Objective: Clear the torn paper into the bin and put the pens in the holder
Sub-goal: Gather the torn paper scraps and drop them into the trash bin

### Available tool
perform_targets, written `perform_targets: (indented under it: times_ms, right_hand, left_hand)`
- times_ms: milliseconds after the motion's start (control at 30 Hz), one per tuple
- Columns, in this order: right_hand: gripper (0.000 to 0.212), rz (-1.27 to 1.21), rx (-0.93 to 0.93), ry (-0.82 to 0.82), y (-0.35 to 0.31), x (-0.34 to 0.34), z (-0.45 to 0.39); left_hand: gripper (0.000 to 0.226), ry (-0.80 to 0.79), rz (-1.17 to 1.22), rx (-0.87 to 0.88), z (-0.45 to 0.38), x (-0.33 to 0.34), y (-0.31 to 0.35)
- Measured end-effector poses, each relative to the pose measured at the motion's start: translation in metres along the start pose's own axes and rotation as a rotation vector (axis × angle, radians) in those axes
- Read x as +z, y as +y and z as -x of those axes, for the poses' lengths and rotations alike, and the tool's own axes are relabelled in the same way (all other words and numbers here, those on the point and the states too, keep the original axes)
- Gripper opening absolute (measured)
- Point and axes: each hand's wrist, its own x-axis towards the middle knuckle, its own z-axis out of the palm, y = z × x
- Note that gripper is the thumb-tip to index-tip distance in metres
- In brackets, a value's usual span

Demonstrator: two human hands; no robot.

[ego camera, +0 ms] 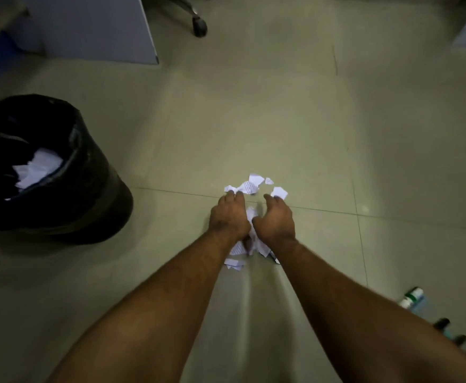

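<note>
At the left a black-lined bin [60, 172] stands on the floor with white paper already lying inside it. Mid-frame the torn paper [249, 186], small white scraps with faint printed lines, lies scattered on the pale tiled floor [336, 134]; the left hand [229, 217] and right hand [277, 221] press down on the heap with fingers curled over the scraps, each grip gathering paper. Far right, pens [458, 338] lie on the floor near a small bottle [412, 297], with a chair castor [200, 26] at the top.
</note>
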Motion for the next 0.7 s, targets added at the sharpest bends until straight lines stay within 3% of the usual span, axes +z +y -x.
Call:
perform_targets:
  times_ms: [100,200,300,433,500,567,700]
  right_hand:
    - [0.079,0.158,-0.092,0.011,0.007,0.012,-0.033]
    - [0.075,0.173,-0.136,-0.019,0.006,0.019,-0.070]
    - [0.080,0.288,-0.241,-0.101,0.003,0.025,-0.090]
    - [0.057,0.329,-0.336,-0.201,0.005,0.011,-0.070]
    - [0.045,0.313,-0.376,-0.211,0.013,0.002,-0.049]
    - [0.046,0.330,-0.376,-0.222,0.023,-0.001,-0.030]
    - [0.051,0.323,-0.324,-0.321,0.029,-0.002,-0.002]
  left_hand:
    - [0.076,0.011,-0.091,-0.012,-0.035,0.007,0.002]
    - [0.063,-0.052,-0.039,-0.092,-0.061,0.012,0.003]
    - [0.067,-0.140,-0.057,-0.046,-0.066,0.021,0.001]
    - [0.048,-0.025,0.011,0.114,-0.048,0.026,-0.018]
    - [0.045,-0.030,0.051,0.110,-0.030,0.024,-0.025]
    - [0.056,-0.072,0.061,0.054,-0.007,0.021,-0.024]
    - [0.114,-0.307,-0.043,0.048,0.025,0.022,-0.014]
